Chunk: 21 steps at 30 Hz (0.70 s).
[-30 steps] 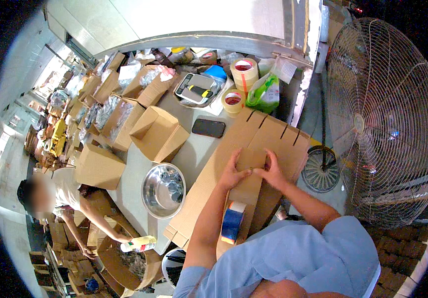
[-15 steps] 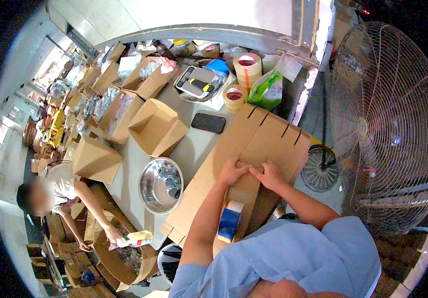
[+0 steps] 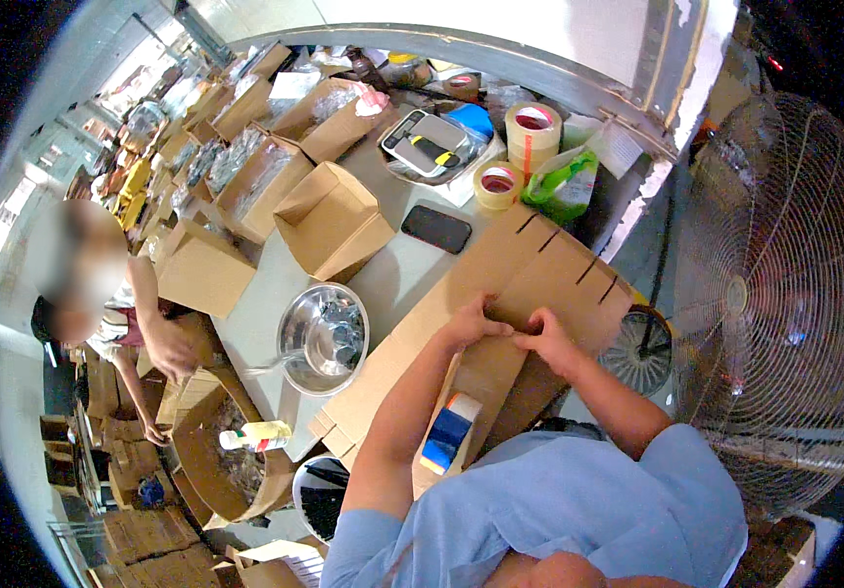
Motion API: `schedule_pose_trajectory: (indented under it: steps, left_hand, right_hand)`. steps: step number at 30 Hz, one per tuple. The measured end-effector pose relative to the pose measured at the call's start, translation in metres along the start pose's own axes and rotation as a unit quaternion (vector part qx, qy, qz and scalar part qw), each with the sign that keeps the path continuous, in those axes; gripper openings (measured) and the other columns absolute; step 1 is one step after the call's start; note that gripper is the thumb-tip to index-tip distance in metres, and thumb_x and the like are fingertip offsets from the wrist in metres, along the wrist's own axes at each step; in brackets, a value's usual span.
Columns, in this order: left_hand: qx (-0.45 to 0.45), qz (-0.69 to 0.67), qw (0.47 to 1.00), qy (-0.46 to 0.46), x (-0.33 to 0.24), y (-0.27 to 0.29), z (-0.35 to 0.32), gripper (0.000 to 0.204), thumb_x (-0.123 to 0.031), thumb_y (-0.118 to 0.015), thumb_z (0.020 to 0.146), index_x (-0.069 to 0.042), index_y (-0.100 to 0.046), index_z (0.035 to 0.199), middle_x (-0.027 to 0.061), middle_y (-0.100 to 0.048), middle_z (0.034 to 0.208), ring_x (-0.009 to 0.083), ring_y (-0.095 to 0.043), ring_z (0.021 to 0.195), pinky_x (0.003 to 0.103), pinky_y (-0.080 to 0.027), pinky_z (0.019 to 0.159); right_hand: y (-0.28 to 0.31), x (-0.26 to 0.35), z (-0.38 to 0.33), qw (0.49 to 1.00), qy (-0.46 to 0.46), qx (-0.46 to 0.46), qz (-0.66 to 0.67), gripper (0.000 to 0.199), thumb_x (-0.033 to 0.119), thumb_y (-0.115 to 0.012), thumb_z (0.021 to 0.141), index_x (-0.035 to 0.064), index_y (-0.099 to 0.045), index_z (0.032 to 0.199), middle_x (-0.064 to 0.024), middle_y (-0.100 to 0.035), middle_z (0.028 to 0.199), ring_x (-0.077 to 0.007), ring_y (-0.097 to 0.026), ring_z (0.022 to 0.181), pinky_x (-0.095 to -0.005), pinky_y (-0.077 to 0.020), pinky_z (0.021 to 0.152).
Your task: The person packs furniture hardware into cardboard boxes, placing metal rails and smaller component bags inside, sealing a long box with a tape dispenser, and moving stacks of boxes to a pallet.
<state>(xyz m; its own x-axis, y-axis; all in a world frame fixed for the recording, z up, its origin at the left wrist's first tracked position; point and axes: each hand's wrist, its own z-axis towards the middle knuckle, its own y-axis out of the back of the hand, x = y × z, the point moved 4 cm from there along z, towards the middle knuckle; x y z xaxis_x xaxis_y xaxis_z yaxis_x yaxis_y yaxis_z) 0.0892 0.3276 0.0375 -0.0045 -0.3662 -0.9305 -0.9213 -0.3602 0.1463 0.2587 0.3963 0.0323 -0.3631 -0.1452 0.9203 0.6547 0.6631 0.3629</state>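
Left hand [image 3: 474,323]: fingers bent, pressing down on the flattened cardboard box [image 3: 500,294].
Right hand [image 3: 547,333]: fingers curled, pinching the same cardboard just beside the left hand.
Cardboard box: lies flat across the desk [image 3: 392,274] edge, slotted flaps at far end.
Tape dispenser [image 3: 446,436]: blue, near the left forearm.
Nearby: steel bowl [image 3: 322,338], black phone [image 3: 435,228], tape rolls [image 3: 515,152].

Brown cardboard [image 3: 530,284] – beside it a black phone [image 3: 435,228], silver bowl [image 3: 323,338], green bag [image 3: 564,184], blue-and-white dispenser [image 3: 449,432].
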Motion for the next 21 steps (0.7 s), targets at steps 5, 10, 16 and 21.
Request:
schedule_pose_trajectory:
  steps: [5,10,16,21]
  left_hand:
    - [0.107,0.036,0.986,-0.125,0.019,-0.008,0.000,0.018,-0.017,-0.073,0.074,-0.005,-0.062,0.081,0.0017,-0.058,0.074,0.0094,-0.052,0.068,0.025,-0.042,0.058]
    - [0.147,0.000,0.989,-0.015,0.026,-0.011,0.005,0.019,-0.021,-0.067,0.083,-0.005,-0.061,0.075,-0.0023,-0.052,0.065,0.0082,-0.046,0.061,0.025,-0.038,0.054]
    - [0.096,0.047,0.994,-0.026,0.024,-0.008,0.000,0.024,-0.026,-0.062,0.087,-0.004,-0.062,0.078,-0.0014,-0.052,0.063,0.0079,-0.047,0.061,0.026,-0.039,0.053]
    - [0.110,0.022,0.990,-0.082,0.029,-0.014,-0.010,0.023,-0.024,-0.062,0.083,-0.002,-0.063,0.088,0.0044,-0.064,0.081,0.0132,-0.057,0.079,0.033,-0.047,0.070]
  right_hand:
    - [0.006,0.066,-0.012,0.988,0.115,0.047,-0.089,0.018,0.013,-0.067,0.074,0.0046,-0.058,0.087,-0.0130,-0.058,0.085,-0.0298,-0.056,0.079,-0.0370,-0.0464,0.074]
    - [-0.072,0.131,-0.071,0.817,0.384,0.428,-0.049,0.043,0.037,-0.064,0.078,0.0037,-0.057,0.105,-0.0161,-0.057,0.108,-0.0336,-0.054,0.099,-0.0420,-0.0435,0.085]
    - [-0.082,0.150,-0.040,0.746,0.307,0.581,-0.110,0.034,0.031,-0.061,0.074,-0.0004,-0.064,0.087,-0.0196,-0.064,0.082,-0.0351,-0.062,0.079,-0.0426,-0.0485,0.072]
    - [0.010,0.161,0.083,0.810,0.182,0.556,-0.044,0.040,0.035,-0.068,0.066,-0.0021,-0.062,0.078,-0.0145,-0.061,0.071,-0.0223,-0.058,0.066,-0.0336,-0.0462,0.061]
